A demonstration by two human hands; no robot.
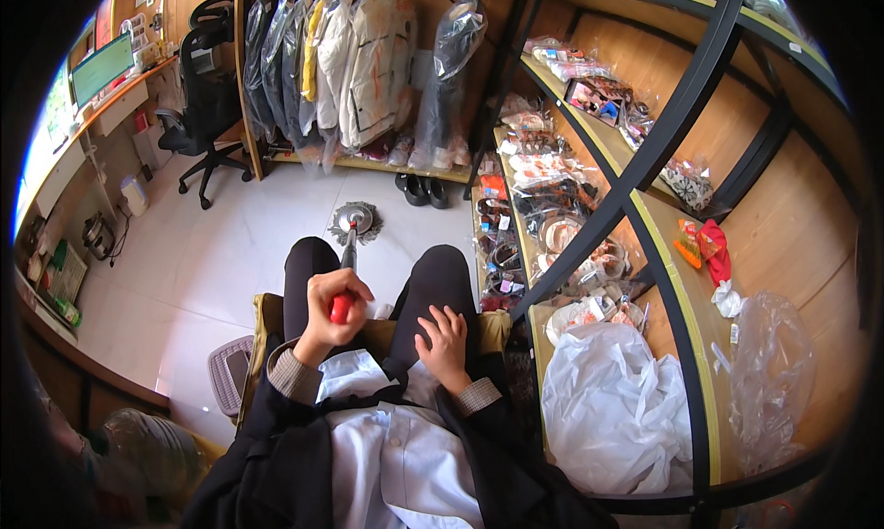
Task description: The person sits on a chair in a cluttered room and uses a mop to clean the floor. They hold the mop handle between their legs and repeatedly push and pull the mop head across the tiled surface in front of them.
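My left hand [337,309] grips the red end of a mop handle, level with my left knee. From it the grey pole [349,247] runs away from me to a round mop head [356,222] with grey strands, which lies on the pale tiled floor [262,253]. On my right thigh [442,280], clad in black trousers, rests my right hand [444,342], palm down with its fingers spread and nothing in it. I am seated, and part of a brown seat edge [376,334] shows between my legs.
Shelves with bagged shoes [552,170] and a white plastic bag [615,405] rise at my right, framed by black metal bars [652,149]. Ahead hang bagged coats [376,66] above black shoes [421,190]. An office chair [207,101], a desk monitor [102,70] and a pot [100,235] stand left.
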